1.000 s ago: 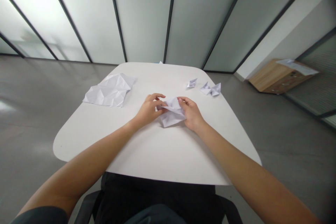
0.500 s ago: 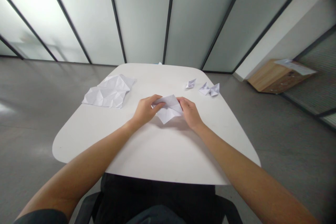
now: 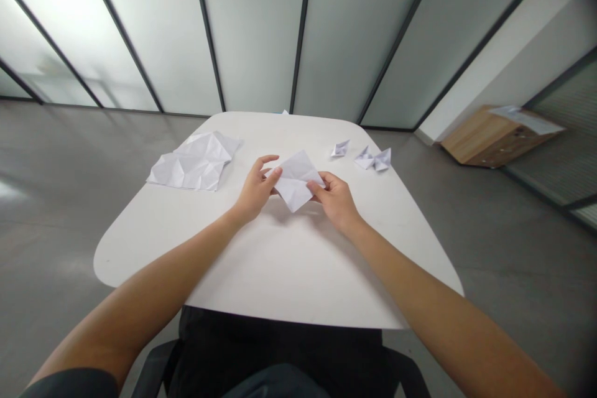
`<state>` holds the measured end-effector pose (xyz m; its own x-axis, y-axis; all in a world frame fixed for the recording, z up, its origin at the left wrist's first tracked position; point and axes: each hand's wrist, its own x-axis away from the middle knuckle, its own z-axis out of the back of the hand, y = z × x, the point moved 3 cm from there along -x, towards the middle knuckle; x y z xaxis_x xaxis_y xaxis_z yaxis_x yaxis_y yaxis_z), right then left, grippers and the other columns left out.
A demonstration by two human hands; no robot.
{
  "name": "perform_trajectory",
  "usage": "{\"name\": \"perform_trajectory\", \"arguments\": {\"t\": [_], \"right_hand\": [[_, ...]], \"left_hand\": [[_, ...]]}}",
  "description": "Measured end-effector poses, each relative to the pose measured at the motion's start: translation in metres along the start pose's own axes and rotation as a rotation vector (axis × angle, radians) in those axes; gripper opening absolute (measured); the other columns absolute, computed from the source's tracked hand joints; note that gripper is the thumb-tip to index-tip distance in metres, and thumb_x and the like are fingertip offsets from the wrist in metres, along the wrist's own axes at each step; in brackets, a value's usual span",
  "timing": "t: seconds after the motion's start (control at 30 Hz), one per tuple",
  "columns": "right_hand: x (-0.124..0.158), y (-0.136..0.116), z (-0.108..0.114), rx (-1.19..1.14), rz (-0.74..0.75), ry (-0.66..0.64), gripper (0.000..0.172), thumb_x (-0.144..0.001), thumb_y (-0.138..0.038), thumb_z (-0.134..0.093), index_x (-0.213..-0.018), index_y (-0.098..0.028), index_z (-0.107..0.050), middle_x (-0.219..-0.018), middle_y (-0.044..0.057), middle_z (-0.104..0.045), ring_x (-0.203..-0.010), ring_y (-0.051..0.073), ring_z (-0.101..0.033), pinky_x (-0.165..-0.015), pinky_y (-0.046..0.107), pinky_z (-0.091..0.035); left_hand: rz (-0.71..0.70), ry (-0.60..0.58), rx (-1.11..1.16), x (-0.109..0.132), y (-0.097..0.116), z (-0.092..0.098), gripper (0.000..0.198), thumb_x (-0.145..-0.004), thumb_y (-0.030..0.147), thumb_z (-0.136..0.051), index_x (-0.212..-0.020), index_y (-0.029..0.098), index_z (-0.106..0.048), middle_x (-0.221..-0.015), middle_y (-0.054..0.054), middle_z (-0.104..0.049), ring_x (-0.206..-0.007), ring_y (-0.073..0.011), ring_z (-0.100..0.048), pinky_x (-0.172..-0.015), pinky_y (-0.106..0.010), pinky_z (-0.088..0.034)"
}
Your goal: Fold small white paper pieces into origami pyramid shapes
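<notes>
A folded white sheet of paper (image 3: 296, 180), diamond-shaped with crease lines, is held just above the table. My left hand (image 3: 258, 186) pinches its left corner between thumb and fingers, the index finger lifted away from it. On the right corner, my right hand (image 3: 334, 196) grips the paper with the thumb on top and the other fingers beneath. The fingers under the paper are partly hidden.
Creased, unfolded paper sheets (image 3: 193, 161) lie at the left of the white table (image 3: 289, 261). At the back right sit a small folded paper piece (image 3: 340, 148) and a pair of folded pieces (image 3: 373, 159). A wooden cabinet (image 3: 494, 135) stands on the floor at right.
The paper has turned flatter toward me and now shows as a fuller diamond. My left index finger has lifted, and my right thumb has come onto the paper's upper face.
</notes>
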<state>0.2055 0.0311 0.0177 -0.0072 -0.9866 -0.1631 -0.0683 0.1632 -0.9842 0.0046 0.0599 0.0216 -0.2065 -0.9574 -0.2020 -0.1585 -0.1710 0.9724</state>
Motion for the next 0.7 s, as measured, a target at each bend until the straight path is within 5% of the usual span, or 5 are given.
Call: {"name": "perform_trajectory", "arguments": {"t": [0.17,0.4,0.57,0.7], "right_hand": [[0.001,0.005,-0.001,-0.138,-0.093,0.046,0.046,-0.075,-0.047,-0.084,-0.11,-0.024,-0.066,-0.106,0.005,-0.074,-0.092,0.024,-0.072,-0.078,0.041,-0.064],[0.001,0.008,-0.001,-0.2,-0.159,0.084,0.053,-0.072,-0.043,-0.084,-0.117,-0.028,-0.062,-0.102,0.002,-0.072,-0.096,0.025,-0.071,-0.075,0.039,-0.063],[0.002,0.007,-0.004,-0.162,-0.174,0.018,0.046,-0.08,-0.051,-0.077,-0.118,-0.026,-0.069,-0.104,0.004,-0.075,-0.087,0.025,-0.072,-0.071,0.04,-0.063],[0.005,0.006,-0.007,-0.06,-0.131,-0.086,0.051,-0.086,-0.058,-0.073,-0.126,-0.027,-0.072,-0.095,0.004,-0.076,-0.073,0.023,-0.07,-0.066,0.038,-0.062]], "left_hand": [[0.058,-0.135,0.128,0.004,0.003,-0.004,0.049,-0.095,0.063,-0.058,-0.129,0.027,-0.053,-0.11,-0.005,-0.071,-0.1,-0.0167,-0.07,-0.085,-0.032,-0.06],[-0.014,-0.234,0.113,0.002,-0.004,-0.008,0.052,-0.087,0.042,-0.075,-0.131,0.024,-0.053,-0.128,-0.01,-0.067,-0.105,-0.0196,-0.07,-0.088,-0.034,-0.059],[-0.129,-0.162,-0.151,0.001,-0.009,-0.006,0.052,-0.078,0.018,-0.069,-0.129,0.02,-0.06,-0.126,-0.01,-0.069,-0.109,-0.0214,-0.068,-0.094,-0.035,-0.056],[-0.084,-0.041,-0.345,0.001,-0.013,0.001,0.039,-0.074,0.014,-0.061,-0.111,0.019,-0.072,-0.106,-0.005,-0.075,-0.098,-0.0215,-0.069,-0.086,-0.035,-0.057]]}}
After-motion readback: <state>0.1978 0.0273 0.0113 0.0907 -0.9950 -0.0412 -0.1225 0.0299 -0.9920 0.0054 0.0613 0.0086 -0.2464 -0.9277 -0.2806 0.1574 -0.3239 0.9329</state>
